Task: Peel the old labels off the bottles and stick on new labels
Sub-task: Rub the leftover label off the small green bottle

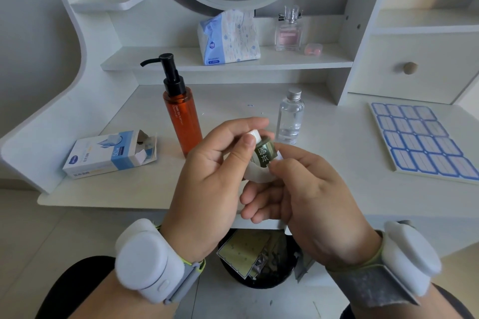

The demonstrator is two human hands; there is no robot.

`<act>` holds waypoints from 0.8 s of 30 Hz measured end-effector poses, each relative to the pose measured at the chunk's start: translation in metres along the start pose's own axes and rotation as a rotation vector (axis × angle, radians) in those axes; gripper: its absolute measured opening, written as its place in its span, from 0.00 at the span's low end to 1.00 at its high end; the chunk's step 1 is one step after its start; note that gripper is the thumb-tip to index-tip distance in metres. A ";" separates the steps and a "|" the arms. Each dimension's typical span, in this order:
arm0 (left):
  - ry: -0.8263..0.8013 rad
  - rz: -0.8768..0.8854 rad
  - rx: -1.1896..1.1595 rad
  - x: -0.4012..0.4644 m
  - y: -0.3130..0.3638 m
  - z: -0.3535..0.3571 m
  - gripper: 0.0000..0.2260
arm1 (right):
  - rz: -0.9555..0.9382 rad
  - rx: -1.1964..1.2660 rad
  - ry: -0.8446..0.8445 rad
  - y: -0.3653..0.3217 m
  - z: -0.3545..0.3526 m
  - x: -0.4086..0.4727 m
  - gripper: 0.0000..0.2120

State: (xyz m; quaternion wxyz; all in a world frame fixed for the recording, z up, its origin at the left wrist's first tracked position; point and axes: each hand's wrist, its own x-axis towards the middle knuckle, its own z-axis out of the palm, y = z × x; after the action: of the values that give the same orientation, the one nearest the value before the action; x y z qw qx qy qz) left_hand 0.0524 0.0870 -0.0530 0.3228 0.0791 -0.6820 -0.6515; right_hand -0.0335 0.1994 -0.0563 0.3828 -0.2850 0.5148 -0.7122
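The left hand [207,171] grips a vial [261,153] by its white cap, thumb and curled fingers holding it up over the desk [233,101] edge, green label [263,156] turned outward. The right hand [303,189] pinches at the label's lower edge, thumb and forefinger pressed together there, apparently to lift it. A white wipe [255,175] sits just beneath those fingertips. The new label sheet [420,137] lies well apart, beyond the right hand.

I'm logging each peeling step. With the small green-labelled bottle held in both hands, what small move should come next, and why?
Probably pull the label edge away. The left hand grips the small bottle near its white cap, and the right hand pinches at the lower edge of the green label, which is still mostly stuck on.
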 end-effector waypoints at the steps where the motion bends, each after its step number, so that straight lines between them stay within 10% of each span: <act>1: -0.001 0.000 -0.005 0.000 -0.001 0.000 0.11 | -0.001 -0.003 -0.006 0.000 0.000 0.000 0.15; 24: -0.004 -0.009 0.095 -0.005 0.007 0.001 0.11 | 0.038 -0.010 0.043 -0.010 0.007 -0.007 0.15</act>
State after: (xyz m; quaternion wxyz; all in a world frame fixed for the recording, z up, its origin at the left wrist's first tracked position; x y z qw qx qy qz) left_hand 0.0580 0.0917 -0.0479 0.3145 0.0961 -0.7123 -0.6201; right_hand -0.0267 0.2034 -0.0445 0.3835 -0.2617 0.5318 -0.7083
